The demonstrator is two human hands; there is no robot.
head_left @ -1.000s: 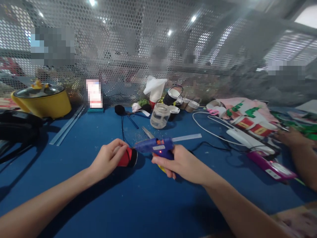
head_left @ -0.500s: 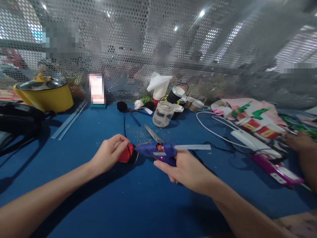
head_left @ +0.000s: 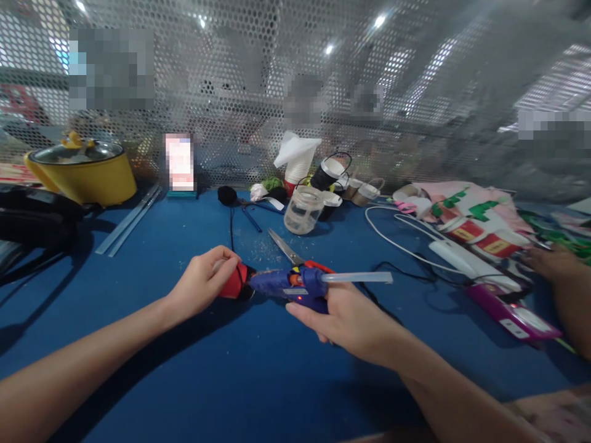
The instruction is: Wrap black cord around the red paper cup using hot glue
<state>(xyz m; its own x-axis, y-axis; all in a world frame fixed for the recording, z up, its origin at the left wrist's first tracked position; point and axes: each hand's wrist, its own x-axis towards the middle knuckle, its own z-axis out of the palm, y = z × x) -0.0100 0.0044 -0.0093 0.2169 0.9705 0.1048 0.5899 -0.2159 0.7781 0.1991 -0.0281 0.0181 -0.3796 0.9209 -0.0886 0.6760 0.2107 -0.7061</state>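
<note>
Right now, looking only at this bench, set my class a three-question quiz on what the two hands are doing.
1. True or false: the right hand grips the blue glue gun.
2. What does the left hand hold? A) scissors B) red and black piece C) jar
3. Name the tool lying just behind the gun.

Key: 1 true; 2 B; 3 scissors.

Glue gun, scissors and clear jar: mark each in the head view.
glue gun (head_left: 295, 284): head view, on its blue body.
scissors (head_left: 284, 247): head view, on the bare blades.
clear jar (head_left: 302, 211): head view, on its side wall.
</note>
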